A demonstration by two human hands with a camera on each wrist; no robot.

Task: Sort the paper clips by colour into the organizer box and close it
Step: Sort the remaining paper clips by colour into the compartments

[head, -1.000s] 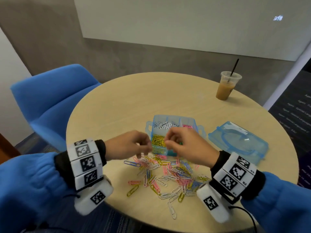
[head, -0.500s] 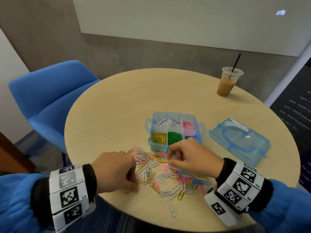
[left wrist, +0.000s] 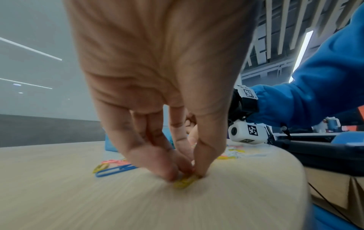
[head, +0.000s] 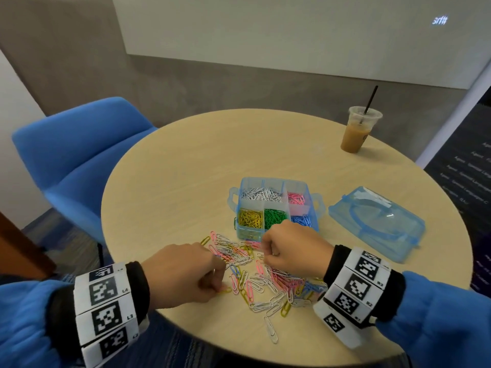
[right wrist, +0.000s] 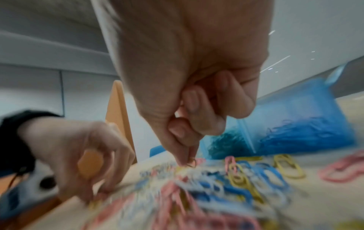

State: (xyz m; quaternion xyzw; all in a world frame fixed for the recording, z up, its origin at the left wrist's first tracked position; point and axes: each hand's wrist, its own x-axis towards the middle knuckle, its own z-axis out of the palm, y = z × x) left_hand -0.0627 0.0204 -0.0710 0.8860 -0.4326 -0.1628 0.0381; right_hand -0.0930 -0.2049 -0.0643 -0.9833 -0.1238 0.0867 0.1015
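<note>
An open blue organizer box (head: 276,207) sits mid-table with white, pink, yellow, green and blue clips in separate compartments. In front of it lies a loose pile of mixed paper clips (head: 265,277). My left hand (head: 186,272) is at the pile's left edge, and its thumb and fingertips (left wrist: 175,171) pinch a yellow paper clip (left wrist: 185,181) that lies on the table. My right hand (head: 295,251) hovers over the pile's far side, fingers curled, with thumb and forefinger pinching a small clip (right wrist: 192,162) whose colour is blurred. The box's blue lid (head: 377,221) lies to the right.
An iced coffee cup with a black straw (head: 358,131) stands at the table's far right. A blue chair (head: 77,155) is at the left of the round wooden table (head: 186,168). One white clip (head: 271,329) lies alone near the front edge.
Both hands came down from the organizer box to the loose pile. The left hand moved to the pile's near-left edge and closed on a yellow clip; the right hand settled over the far side.
</note>
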